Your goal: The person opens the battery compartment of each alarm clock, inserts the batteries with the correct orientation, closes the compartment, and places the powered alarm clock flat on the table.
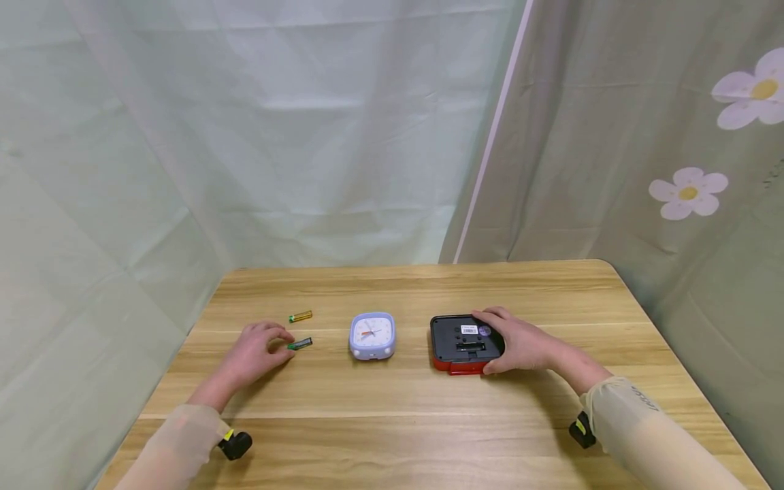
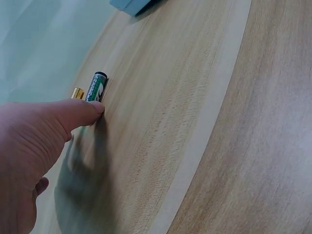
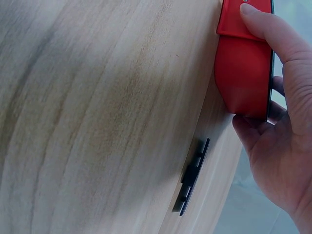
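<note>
My left hand (image 1: 254, 355) pinches one end of a green and black battery (image 1: 301, 344) between thumb and finger, low over the table. Just behind it lies a second battery, gold and green (image 1: 300, 316). On the right, my right hand (image 1: 523, 345) grips the side of a red alarm clock (image 3: 243, 75) that lies face down, its black back upward. An uncovered battery slot (image 1: 470, 346) shows in that back, near a white barcode label. In the right wrist view, a thin black plastic piece (image 3: 192, 178), like a battery cover, is on the table beside the right hand.
A light blue alarm clock (image 1: 372, 337) stands face up between the two hands. The wooden table (image 1: 380, 435) has a curtain (image 1: 343, 136) along its back and sides.
</note>
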{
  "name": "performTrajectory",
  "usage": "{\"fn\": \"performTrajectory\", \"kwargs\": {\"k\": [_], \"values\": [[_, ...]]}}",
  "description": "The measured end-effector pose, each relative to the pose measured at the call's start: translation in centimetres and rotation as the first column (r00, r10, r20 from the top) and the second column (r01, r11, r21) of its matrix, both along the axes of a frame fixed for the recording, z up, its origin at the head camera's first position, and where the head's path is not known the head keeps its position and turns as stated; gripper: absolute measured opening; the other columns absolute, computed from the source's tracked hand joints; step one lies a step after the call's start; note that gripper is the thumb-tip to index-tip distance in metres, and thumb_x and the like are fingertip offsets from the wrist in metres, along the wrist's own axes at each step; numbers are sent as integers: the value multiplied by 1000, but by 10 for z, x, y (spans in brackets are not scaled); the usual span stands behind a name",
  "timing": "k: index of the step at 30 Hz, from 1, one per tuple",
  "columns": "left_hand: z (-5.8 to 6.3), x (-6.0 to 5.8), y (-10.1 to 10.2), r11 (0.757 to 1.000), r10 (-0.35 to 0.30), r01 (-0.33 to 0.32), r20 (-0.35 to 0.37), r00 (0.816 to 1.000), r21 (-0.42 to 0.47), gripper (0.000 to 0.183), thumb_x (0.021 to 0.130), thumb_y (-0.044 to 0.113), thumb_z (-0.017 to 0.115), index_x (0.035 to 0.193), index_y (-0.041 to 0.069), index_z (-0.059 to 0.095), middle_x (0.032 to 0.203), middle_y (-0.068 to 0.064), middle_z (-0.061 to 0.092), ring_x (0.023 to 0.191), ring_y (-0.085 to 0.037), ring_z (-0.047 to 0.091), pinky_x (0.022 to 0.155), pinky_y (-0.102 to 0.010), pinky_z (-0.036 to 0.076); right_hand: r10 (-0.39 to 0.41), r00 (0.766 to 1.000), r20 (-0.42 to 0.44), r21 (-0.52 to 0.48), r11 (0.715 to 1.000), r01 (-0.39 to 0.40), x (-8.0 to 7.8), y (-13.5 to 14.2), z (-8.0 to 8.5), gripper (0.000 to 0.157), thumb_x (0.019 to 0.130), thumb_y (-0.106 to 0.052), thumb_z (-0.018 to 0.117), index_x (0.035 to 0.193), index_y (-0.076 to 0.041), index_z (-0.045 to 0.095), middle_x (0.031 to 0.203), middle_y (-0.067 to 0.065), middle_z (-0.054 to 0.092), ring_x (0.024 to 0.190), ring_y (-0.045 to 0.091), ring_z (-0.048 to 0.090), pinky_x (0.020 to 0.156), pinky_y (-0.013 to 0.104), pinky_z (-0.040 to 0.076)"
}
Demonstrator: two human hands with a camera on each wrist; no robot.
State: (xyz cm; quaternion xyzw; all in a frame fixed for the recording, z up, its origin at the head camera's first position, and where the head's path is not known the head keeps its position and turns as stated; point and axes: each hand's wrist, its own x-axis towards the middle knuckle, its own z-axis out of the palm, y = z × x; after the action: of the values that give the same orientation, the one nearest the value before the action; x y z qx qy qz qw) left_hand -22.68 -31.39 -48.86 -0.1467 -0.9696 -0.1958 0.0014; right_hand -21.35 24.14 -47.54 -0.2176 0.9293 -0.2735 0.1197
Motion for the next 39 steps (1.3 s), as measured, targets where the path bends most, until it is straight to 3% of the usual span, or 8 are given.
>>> {"fn": "performTrajectory", "kwargs": {"k": [23,39], "values": [[-3,2,4,999,17,-17,-16,1000,47,16,92,26,78,106,17,76,120,-14,62,110,-38,49,91,-57,42,5,1000,-8,-5,1000,-5,1,-1,0,114,66,-46,94,160,-19,36,154,6,38,126,28,50,102,51,42],[-2,1,6,999,-31,32,-14,999,44,16,94,19,76,109,15,76,115,-8,68,108,-33,53,90,-53,44,-4,1000,6,-7,1000,4,0,-2,0,114,66,-45,95,160,-20,35,155,6,37,126,28,49,102,50,42]]}}
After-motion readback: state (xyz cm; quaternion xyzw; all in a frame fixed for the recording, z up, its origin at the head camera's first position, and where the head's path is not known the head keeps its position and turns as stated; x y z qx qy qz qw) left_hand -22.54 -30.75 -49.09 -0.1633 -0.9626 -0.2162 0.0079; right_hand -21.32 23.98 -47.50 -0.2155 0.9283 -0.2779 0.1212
